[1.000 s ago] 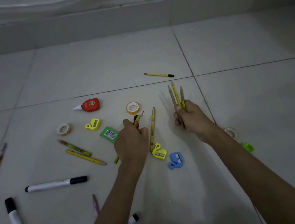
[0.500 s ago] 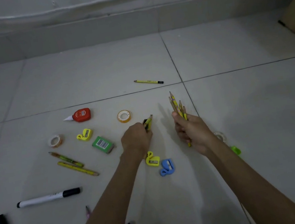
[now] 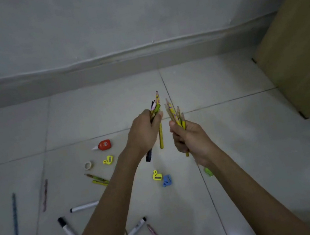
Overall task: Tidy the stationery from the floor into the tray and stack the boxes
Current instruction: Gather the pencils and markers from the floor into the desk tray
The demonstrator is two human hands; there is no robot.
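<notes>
While both fists are lifted above the floor near the centre of the frame, each carries its own bunch of stationery: the left hand (image 3: 144,134) has its fingers curled tight around a cluster of pencils and pens (image 3: 157,117), tips pointing up, with one yellow pencil and a dark pen end hanging below the fist; the right hand (image 3: 192,141) is likewise clenched around a second sheaf of pencils (image 3: 174,112), tips up. The two bunches sit close but apart

No tray shows anywhere in the frame; a cardboard box (image 3: 300,48) stands at the right edge. Much is left on the tiles: a red glue bottle (image 3: 103,144), a tape roll (image 3: 88,165), yellow sharpeners (image 3: 108,160) (image 3: 156,175), a blue sharpener (image 3: 166,180), whiteboard markers (image 3: 84,207) in the lower left, and a few pens further left

The step in hand looks like merging the two bunches into one fist. To do it well, I would line up the tips the same way, slide the left bunch in beside the right, and close the right fingers round the lot before the left lets go. The loose-hanging yellow pencil is likeliest to slip, so tuck it in first. One freed hand could then gather the small pieces
</notes>
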